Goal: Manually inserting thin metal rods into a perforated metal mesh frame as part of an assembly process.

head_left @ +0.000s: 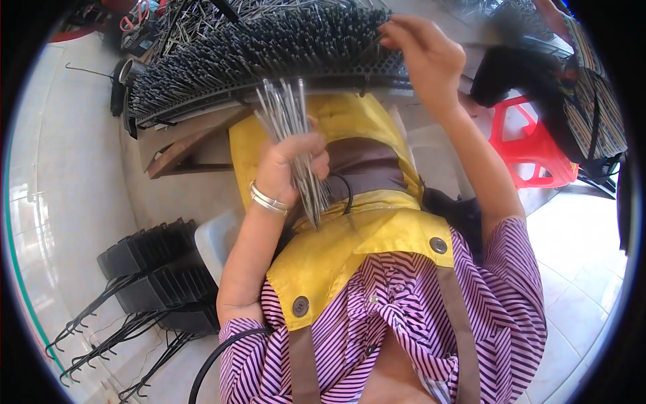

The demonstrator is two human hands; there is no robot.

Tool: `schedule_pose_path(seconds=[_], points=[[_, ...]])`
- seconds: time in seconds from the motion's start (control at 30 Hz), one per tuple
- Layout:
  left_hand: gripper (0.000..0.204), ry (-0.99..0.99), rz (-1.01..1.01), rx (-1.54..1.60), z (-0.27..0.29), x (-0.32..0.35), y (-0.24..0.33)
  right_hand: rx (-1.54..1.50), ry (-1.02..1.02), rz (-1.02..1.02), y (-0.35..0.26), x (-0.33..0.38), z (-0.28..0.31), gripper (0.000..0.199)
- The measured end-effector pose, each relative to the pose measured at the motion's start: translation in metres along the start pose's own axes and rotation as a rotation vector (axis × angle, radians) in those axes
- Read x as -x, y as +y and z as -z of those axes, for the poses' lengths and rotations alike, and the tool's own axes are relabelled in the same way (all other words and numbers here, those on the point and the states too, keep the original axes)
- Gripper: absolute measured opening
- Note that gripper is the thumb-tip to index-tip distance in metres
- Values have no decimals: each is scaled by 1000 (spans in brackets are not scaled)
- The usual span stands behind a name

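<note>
My left hand [296,161] is closed round a bundle of thin grey metal rods [286,111], held upright in front of my lap. The rods fan apart at the top and draw together at the lower end. Up at the far right end of a black perforated rack [393,66], the fingers of my right hand [431,60] are pinched together among the tips of dark rods [269,50] that stand packed in the rack. What is between those fingertips is too small to make out.
Behind the rack lies a loose heap of metal rods [195,23]. Stacked black plastic trays with hooked wires [158,269] stand on the floor at left. At right are a red plastic stool [528,151] and another person's striped clothing [595,108]. My yellow apron [336,236] covers my lap.
</note>
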State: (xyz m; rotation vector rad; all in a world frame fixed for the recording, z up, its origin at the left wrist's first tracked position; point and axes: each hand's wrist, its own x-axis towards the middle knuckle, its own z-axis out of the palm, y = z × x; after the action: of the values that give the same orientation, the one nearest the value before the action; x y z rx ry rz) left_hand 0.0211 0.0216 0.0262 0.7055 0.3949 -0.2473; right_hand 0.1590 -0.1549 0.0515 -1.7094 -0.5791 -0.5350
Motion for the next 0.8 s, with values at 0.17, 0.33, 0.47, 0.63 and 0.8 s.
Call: schedule_pose_path(seconds=[0.17,0.33,0.47,0.63,0.8], points=[[27,-13,19,-33,-6,1,-1,132,-75,31,13,1,-11,10],[25,-26,29,-47,-11,1,-1,604,-246,449,27,1,-19,16],[26,-32,25,-81,-13,1,-2,720,-264,438,19,8,-19,22],[28,-90,13,-213,-16,4,-4,-2,-350,-223,-28,32,-16,18],[28,-144,26,-332,-21,5,-8,-491,-395,-730,-39,33,-7,15]])
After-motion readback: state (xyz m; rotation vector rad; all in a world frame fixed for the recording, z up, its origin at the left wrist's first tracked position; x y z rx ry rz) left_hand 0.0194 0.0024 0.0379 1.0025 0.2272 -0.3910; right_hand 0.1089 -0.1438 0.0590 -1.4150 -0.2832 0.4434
